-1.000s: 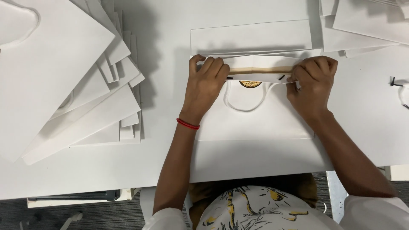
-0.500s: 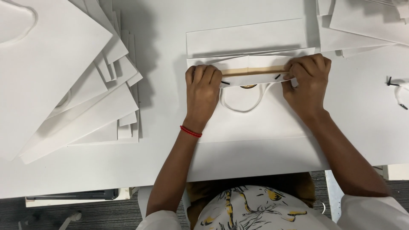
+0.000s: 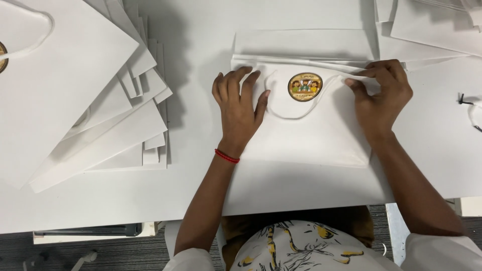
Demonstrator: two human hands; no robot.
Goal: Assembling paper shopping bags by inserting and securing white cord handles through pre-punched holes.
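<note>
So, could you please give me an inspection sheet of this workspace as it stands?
Surface: white table, mostly covered with paper.
Job's things: flat white paper bag with round gold sticker and white cord handle.
Clutter: fanned stack of white bags on the left; more sheets top right.
Hands: left hand flat on the bag; right hand pinching its top fold.
Cables: dark string at right edge.
Surroundings: grey floor.
</note>
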